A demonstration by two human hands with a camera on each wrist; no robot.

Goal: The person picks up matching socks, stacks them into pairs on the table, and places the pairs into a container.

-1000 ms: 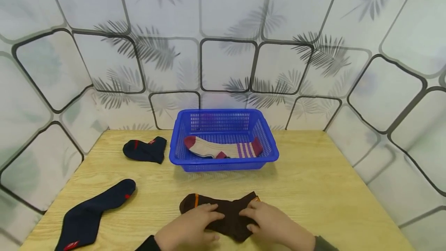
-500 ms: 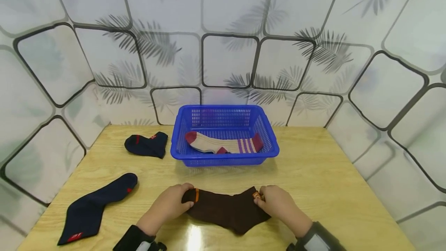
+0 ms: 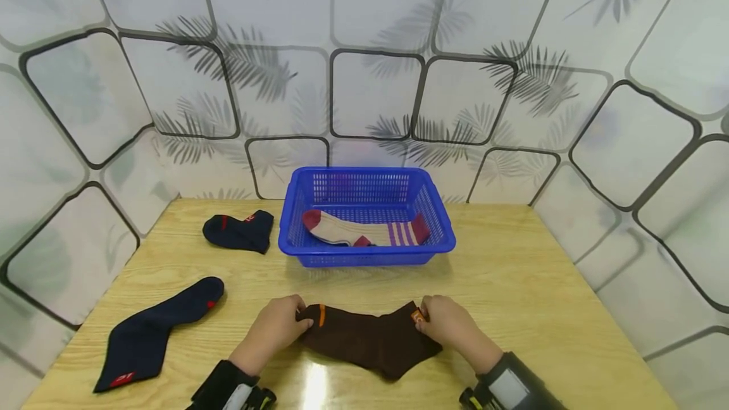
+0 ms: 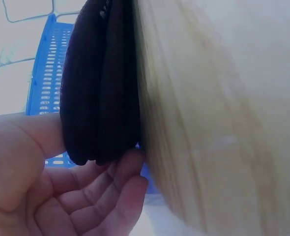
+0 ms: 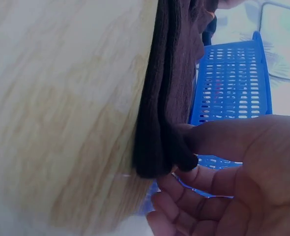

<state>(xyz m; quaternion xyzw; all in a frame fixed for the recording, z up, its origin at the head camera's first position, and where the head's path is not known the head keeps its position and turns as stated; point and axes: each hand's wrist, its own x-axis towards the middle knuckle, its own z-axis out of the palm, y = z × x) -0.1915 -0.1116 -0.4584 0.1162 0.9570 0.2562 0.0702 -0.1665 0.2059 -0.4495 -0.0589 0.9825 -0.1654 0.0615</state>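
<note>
A dark brown sock [image 3: 370, 341] with an orange stripe and an orange label lies stretched sideways at the front of the table. My left hand [image 3: 278, 324] pinches its toe end. At the cuff, by the label, my right hand [image 3: 450, 324] pinches the other end. In the left wrist view the layered sock [image 4: 101, 93] sits between thumb and fingers. The right wrist view shows the folded cuff edge [image 5: 157, 147] between thumb and fingertips.
Behind the brown sock stands a blue basket [image 3: 367, 259] holding a cream sock [image 3: 364, 233] with maroon and purple parts. Two navy socks, one near the back [image 3: 239, 231] and one nearer [image 3: 150, 337], lie on the table's left. Patterned cloth walls [image 3: 376, 93] enclose the table.
Both hands have moved outward from the sock's middle to its two ends and now pinch them. The brown sock lies flatter and straighter than before.
</note>
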